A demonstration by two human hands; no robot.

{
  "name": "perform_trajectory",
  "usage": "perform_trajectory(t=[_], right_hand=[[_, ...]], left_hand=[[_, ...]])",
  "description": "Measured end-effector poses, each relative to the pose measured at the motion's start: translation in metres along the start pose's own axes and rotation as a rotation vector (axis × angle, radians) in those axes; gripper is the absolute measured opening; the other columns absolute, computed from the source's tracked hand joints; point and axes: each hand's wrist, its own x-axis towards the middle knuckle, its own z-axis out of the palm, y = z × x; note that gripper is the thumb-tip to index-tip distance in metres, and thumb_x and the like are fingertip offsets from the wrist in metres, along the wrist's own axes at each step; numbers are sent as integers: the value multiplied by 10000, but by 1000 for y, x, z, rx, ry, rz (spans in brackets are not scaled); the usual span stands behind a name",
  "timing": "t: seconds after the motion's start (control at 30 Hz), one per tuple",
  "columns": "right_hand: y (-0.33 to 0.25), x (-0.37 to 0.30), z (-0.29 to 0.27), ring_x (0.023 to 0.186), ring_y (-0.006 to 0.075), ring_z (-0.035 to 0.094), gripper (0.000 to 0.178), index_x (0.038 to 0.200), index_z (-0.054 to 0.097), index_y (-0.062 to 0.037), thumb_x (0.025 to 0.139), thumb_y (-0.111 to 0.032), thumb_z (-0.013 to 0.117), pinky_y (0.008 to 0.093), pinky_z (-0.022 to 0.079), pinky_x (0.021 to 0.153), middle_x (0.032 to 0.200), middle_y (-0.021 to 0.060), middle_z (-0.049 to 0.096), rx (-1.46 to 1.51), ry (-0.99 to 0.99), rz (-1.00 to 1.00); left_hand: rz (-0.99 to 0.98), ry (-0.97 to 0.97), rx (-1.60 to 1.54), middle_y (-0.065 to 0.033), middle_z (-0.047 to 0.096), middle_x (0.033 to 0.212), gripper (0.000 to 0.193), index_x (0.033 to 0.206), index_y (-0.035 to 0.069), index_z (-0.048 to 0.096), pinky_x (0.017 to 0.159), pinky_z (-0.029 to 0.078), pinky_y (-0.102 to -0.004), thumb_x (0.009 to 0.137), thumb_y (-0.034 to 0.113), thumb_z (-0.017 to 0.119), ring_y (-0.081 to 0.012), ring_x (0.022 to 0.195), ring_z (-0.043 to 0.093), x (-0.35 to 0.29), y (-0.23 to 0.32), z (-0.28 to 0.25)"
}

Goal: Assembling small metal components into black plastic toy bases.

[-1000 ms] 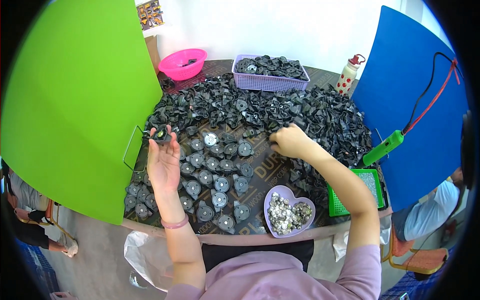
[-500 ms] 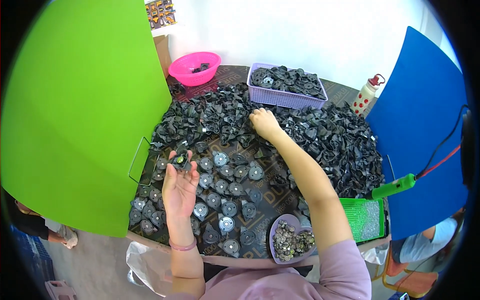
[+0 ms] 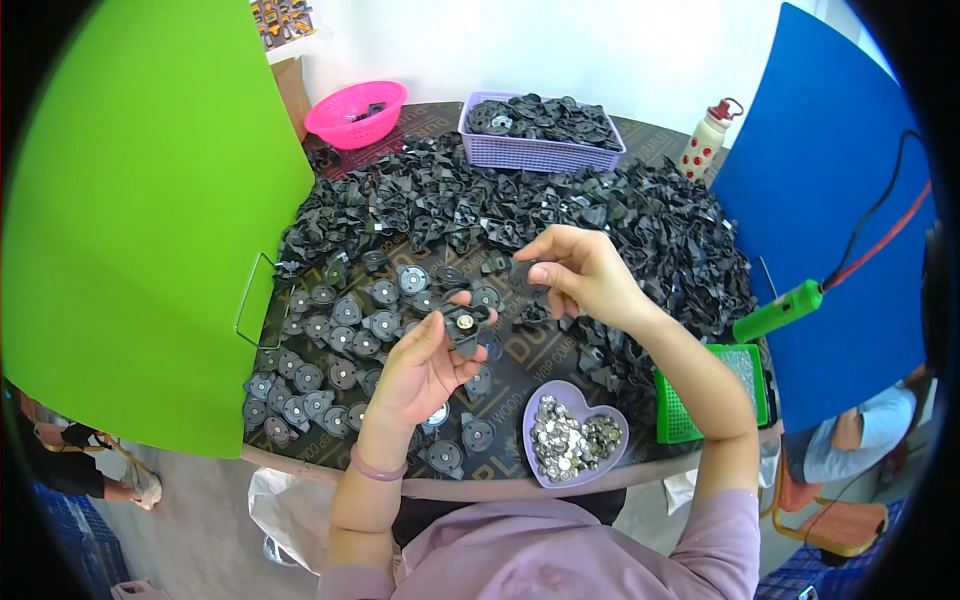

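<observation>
My left hand (image 3: 425, 365), a bangle on its wrist, is closed around a black plastic housing (image 3: 467, 318) with a round metal disc at its middle. To the right and slightly farther away, my right hand (image 3: 590, 275) pinches a dark plastic piece (image 3: 524, 277) between thumb and fingertips, the piece partly blurred. The two hands are apart. Below and left of them lie several round black assemblies with silver centres (image 3: 342, 374) on the table. Near the front edge stands a heart-shaped lilac tray (image 3: 533, 412) full of small metal discs (image 3: 560, 440).
A heap of black plastic parts (image 3: 400, 195) spans the table's far half. Behind it stand a pink basket (image 3: 345, 105), a purple basket (image 3: 540, 153) of parts and a bottle (image 3: 704, 142). A green tray (image 3: 680, 405) and a green electric screwdriver (image 3: 777, 312) are at right. Green (image 3: 150, 230) and blue panels (image 3: 820, 230) flank the table.
My right hand has come back from the heap toward me with a dark piece. My left hand has moved right with the housing. The whole view has shifted a little.
</observation>
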Motion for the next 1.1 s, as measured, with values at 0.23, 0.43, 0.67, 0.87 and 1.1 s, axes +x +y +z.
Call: perform_trajectory(t=[0.23,0.43,0.67,0.87,1.1], right_hand=[[27,-44,11,983,248,598,97,818,539,15,784,8,629,361,497,816,1015,165,615,32,34,-468],[32,-51,28,997,300,556,215,832,644,-64,630,-16,699,402,451,812,1055,115,588,-431,-20,-940],[32,-52,23,1010,303,554,224,831,646,-57,626,21,687,400,461,812,1063,126,585,-422,-94,-797],[28,-54,20,1005,311,562,228,832,641,-27,621,55,672,391,475,802,1073,144,581,-446,-109,-785],[25,-57,24,988,348,557,290,846,605,29,562,88,609,400,478,832,1104,201,541,-551,-86,-810]], left_hand=[[-218,-63,49,-113,612,1023,379,1236,41,441,716,550,-316,948,287,417,-250,835,642,4,-26,0],[-247,-133,9,-118,616,989,301,1154,39,474,691,564,-330,938,247,447,-260,806,649,3,-33,-7],[-237,-57,30,-110,619,967,294,1160,45,468,678,562,-317,937,236,447,-258,804,651,2,-33,-8],[-250,-90,57,-106,618,965,309,1173,44,454,654,556,-311,948,254,417,-261,805,651,1,-34,-10],[-238,-69,68,-102,616,967,315,1157,40,456,652,553,-299,951,273,404,-252,807,650,3,-33,-11]])
